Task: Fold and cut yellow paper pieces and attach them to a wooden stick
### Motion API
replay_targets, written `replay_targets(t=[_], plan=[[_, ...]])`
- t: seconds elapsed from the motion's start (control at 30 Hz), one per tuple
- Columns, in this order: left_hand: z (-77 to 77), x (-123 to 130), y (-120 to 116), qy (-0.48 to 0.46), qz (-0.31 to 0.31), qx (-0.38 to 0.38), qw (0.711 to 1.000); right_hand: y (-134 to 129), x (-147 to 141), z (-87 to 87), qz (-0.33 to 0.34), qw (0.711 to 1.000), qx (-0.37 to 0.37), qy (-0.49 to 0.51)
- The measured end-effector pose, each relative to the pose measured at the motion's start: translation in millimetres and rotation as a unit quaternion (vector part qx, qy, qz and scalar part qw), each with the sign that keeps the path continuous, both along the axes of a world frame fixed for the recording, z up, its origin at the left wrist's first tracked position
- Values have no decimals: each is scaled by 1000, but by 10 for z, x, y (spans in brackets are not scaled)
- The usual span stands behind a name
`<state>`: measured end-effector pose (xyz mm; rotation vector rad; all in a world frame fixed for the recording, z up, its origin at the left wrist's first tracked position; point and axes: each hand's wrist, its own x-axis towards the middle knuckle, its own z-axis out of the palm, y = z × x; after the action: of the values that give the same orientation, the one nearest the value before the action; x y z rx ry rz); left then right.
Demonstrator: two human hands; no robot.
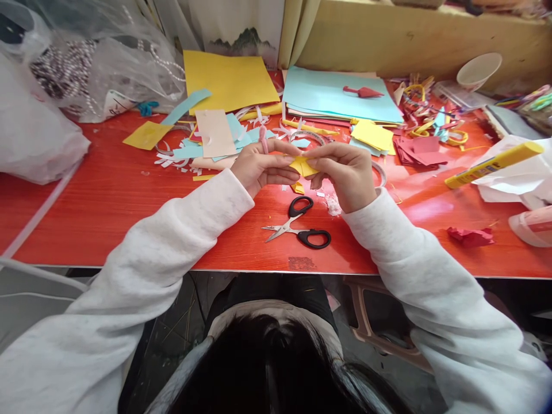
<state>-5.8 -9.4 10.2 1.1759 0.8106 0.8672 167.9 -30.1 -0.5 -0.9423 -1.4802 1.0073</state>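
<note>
A glossy red bench (99,201) carries everything; open scissors (283,228) with black handles lie near its front edge; a large yellow sheet (228,80) and a stack of light blue sheets (310,89) lie along the back; paper scraps (187,150) spread before them; dark red paper pieces (414,150) sit towards the right, a crumpled red paper (470,236) nearer the front; a white plastic bag (34,126) stands at the left.
</note>
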Motion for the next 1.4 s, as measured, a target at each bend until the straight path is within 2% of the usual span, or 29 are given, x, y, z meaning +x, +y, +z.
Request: replay_targets(t=[0.1,0.2,0.3,0.43,0.57,0.67,0.8,0.97,1.27,1.4], plan=[[-2,4,0,-6,3,-2,1000,-9,0,11,9,1000,15,-22],[-5,5,7,-2,15,17,1000,-11,0,29,41,999,-3,-30],[-21,3,22,-14,24,43,999,-13,-7,58,63,996,-63,-18],[-45,7,31,-2,25,75,997,-12,-11,98,46,986,-161,-10],[-60,20,22,21,19,126,992,-5,2,119,59,974,-219,-12],[-69,30,23,45,12,145,988,-9,4,127,55,975,-216,-21],[-75,42,36,66,18,133,989,-16,2,120,42,981,-188,-26],[-63,49,48,84,57,108,989,-10,14,103,90,978,-189,5],[3,1,21,23,9,83,996,16,75,98,71,977,-198,38],[20,0,-6,27,19,72,997,11,62,107,61,973,-220,32]])
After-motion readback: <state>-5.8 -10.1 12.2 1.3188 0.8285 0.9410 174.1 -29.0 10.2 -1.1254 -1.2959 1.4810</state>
